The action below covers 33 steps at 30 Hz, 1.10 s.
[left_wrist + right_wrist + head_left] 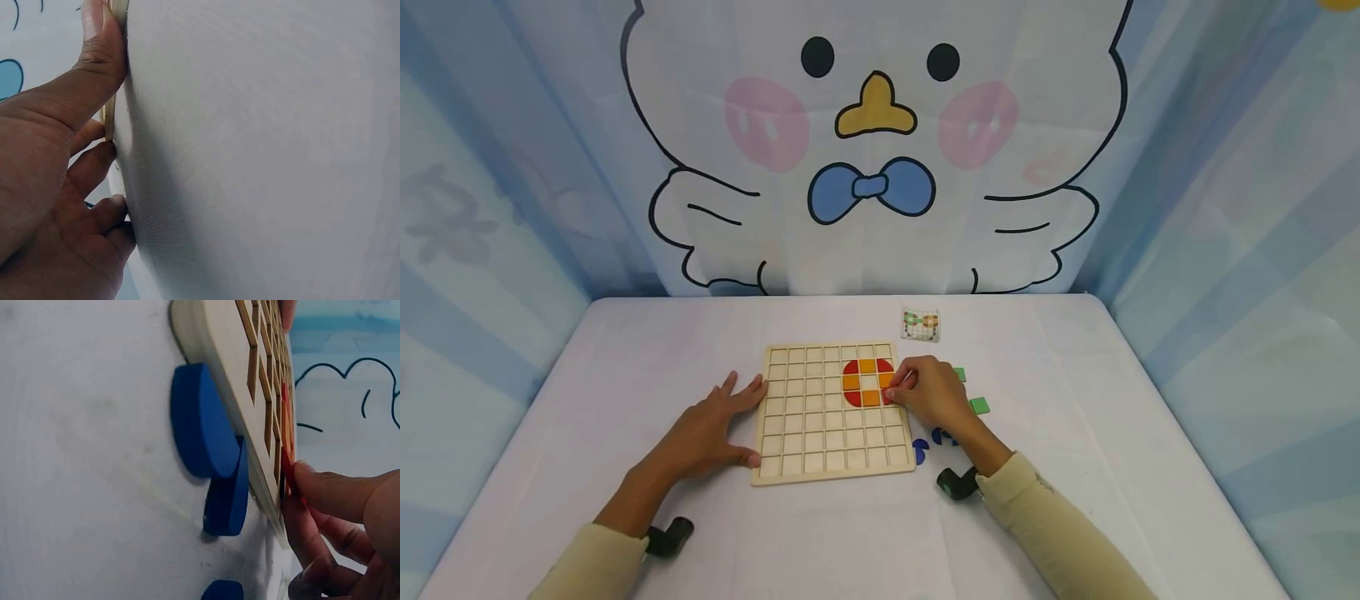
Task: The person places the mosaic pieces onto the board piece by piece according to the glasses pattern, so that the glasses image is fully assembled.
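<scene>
A pale wooden grid board (816, 421) lies on the table. Orange squares and red rounded corner pieces (852, 399) form a ring in its upper right cells. My left hand (706, 433) has its fingers spread, with thumb and fingertips touching the board's left edge. Over the ring's lower right corner, my right hand (934, 392) pinches a red piece (287, 464) between thumb and index finger. The right wrist view shows that piece tilted at a cell; its lower part is hidden by the fingers.
Blue curved pieces (203, 422) lie against the board's right side. Green squares (979, 406) are on the table beyond my right hand, partly covered by it. A small printed pattern card (921, 325) lies behind the board. Curtains surround the table.
</scene>
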Each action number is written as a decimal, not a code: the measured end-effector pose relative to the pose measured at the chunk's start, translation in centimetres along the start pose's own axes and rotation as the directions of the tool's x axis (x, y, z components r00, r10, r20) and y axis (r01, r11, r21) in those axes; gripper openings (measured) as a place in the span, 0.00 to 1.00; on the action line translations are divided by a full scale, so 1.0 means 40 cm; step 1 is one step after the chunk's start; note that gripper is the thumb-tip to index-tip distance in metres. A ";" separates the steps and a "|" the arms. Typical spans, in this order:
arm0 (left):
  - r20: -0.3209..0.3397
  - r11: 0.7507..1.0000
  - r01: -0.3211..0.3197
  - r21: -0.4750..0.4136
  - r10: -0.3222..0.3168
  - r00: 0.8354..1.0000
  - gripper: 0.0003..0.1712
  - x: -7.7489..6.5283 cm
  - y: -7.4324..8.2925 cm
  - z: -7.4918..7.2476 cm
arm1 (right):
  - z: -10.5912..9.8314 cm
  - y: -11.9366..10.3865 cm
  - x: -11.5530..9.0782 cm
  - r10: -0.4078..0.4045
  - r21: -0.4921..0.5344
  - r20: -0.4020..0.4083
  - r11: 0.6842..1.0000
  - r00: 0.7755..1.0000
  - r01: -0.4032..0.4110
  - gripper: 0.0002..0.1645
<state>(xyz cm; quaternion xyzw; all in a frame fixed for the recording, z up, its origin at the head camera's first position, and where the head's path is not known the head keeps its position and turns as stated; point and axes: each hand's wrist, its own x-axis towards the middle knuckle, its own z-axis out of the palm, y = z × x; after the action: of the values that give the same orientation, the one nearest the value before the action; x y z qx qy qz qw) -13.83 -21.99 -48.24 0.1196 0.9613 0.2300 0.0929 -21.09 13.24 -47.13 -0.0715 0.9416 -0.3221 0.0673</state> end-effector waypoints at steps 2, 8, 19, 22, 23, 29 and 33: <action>-0.001 1.000 0.000 0.000 0.000 1.000 0.69 0.001 0.001 0.000 | 0.002 -0.004 0.001 -0.001 -0.017 0.001 1.000 1.000 0.001 0.10; 0.003 1.000 0.003 0.002 -0.003 1.000 0.69 0.002 0.005 -0.001 | -0.001 -0.017 0.002 0.013 -0.040 0.002 0.999 1.000 -0.013 0.11; 0.012 1.000 -0.001 0.007 0.001 1.000 0.69 -0.002 0.012 -0.002 | -0.003 -0.008 0.005 0.013 -0.019 -0.006 1.000 1.000 -0.013 0.10; 0.011 1.000 -0.004 0.004 0.004 1.000 0.69 -0.002 0.012 -0.001 | -0.016 0.000 0.001 0.017 -0.006 -0.029 1.000 0.999 -0.017 0.08; 0.008 1.000 -0.007 0.003 0.007 1.000 0.69 -0.002 0.011 0.000 | -0.022 0.003 -0.001 0.023 -0.004 -0.035 1.000 0.999 -0.023 0.08; -0.007 1.000 -0.013 0.002 0.013 1.000 0.69 -0.001 0.002 0.000 | -0.064 0.024 -0.017 0.080 -0.023 -0.030 0.996 0.996 -0.081 0.09; -0.009 1.000 -0.016 0.003 0.016 1.000 0.69 -0.004 0.004 -0.003 | -0.086 0.045 -0.031 0.095 -0.024 -0.022 0.995 0.995 -0.096 0.09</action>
<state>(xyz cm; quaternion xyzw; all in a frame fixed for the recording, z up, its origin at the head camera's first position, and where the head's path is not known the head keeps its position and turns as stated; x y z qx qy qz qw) -13.68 -21.93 -48.03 0.1265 0.9611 0.2299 0.0865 -20.64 16.93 -45.44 -0.0239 0.9485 -0.3076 0.0720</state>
